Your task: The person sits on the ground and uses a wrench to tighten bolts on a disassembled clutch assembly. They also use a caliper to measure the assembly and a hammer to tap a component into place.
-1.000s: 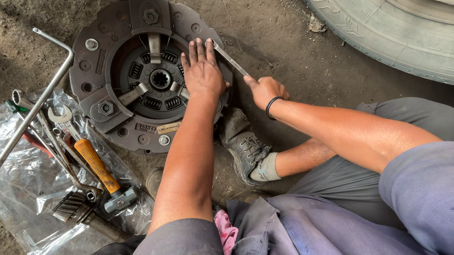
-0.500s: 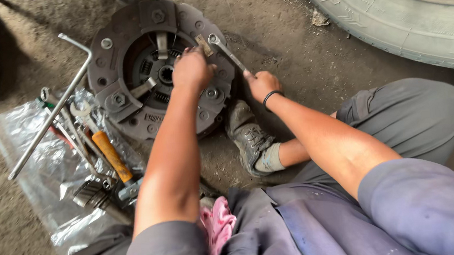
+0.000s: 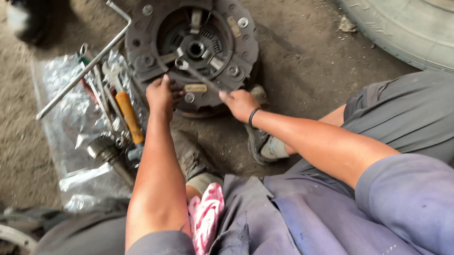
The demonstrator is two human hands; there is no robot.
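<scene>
Where the ground is bare grey dirt, a round metal clutch plate [image 3: 192, 42] lies flat near the top middle, with a big tyre [image 3: 395, 28] filling the upper right corner. The left hand [image 3: 160, 95] is curled on the plate's lower left rim, and the right hand [image 3: 240, 104] is closed around a thin wrench [image 3: 200, 77] reaching to the plate's middle. Tools on a plastic sheet [image 3: 72, 131] crowd the left side, and open dirt shows between plate and tyre.

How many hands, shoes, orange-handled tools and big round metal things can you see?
Hands: 2, left hand and right hand
Shoes: 2, left shoe and right shoe
Orange-handled tool: 1
Round metal clutch plate: 1
Total: 6
</scene>
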